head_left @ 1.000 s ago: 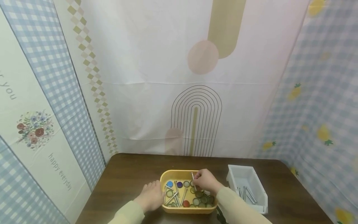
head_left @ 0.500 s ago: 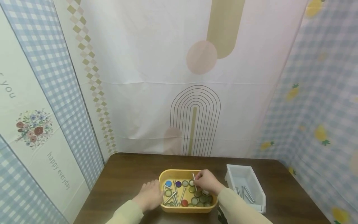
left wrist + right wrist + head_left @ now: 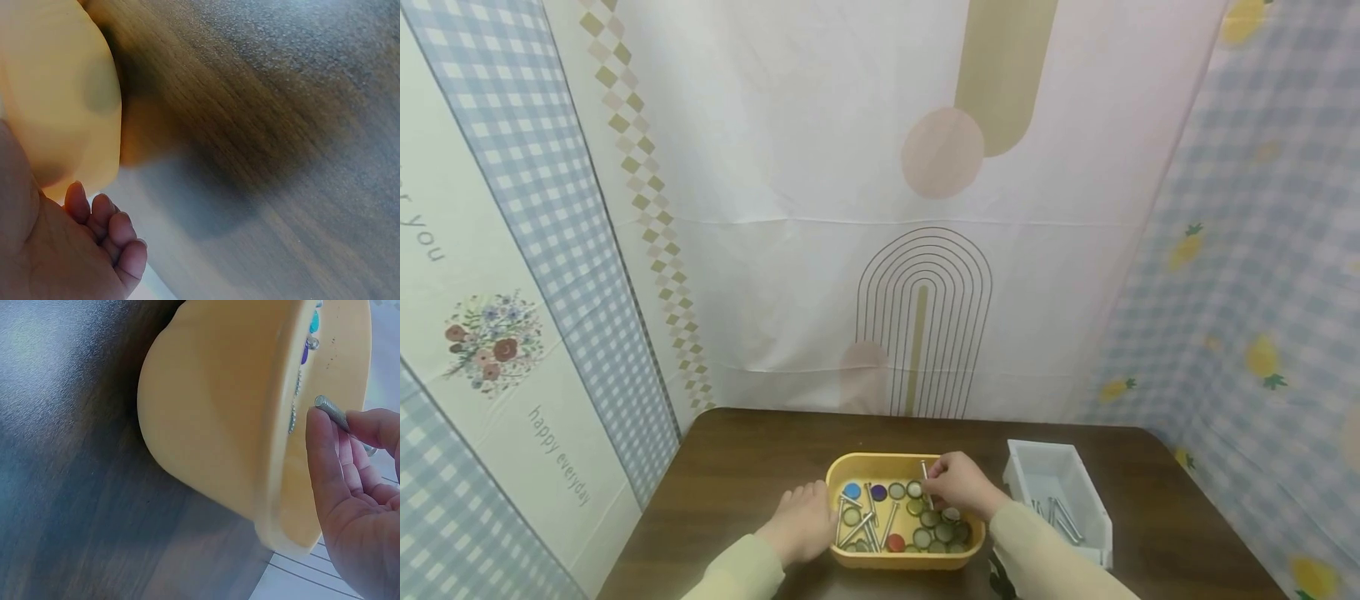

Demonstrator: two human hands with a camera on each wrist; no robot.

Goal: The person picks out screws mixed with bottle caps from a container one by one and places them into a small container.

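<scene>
Compared with half a second earlier, the right hand [image 3: 962,483] had shifted slightly right over the yellow tray [image 3: 901,564], thumb and fingers pinching one bolt [image 3: 924,470]; the left hand [image 3: 802,518] stayed by the tray's left rim, fingers loose, nothing gripped in them. Inside lay one blue disc [image 3: 852,491], one purple disc [image 3: 878,493] and one red disc [image 3: 896,543]. One white bin [image 3: 1047,481] stood right. Only the right wrist view showed the bolt's threads.

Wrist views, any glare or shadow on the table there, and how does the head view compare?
Left wrist: whitish glare on the tabletop at top right, soft dark shadow beside the yellow tray; right wrist: bluish glare at upper left, shadow along the yellow tray; head: no strong glare, bolts look small and soft.
</scene>
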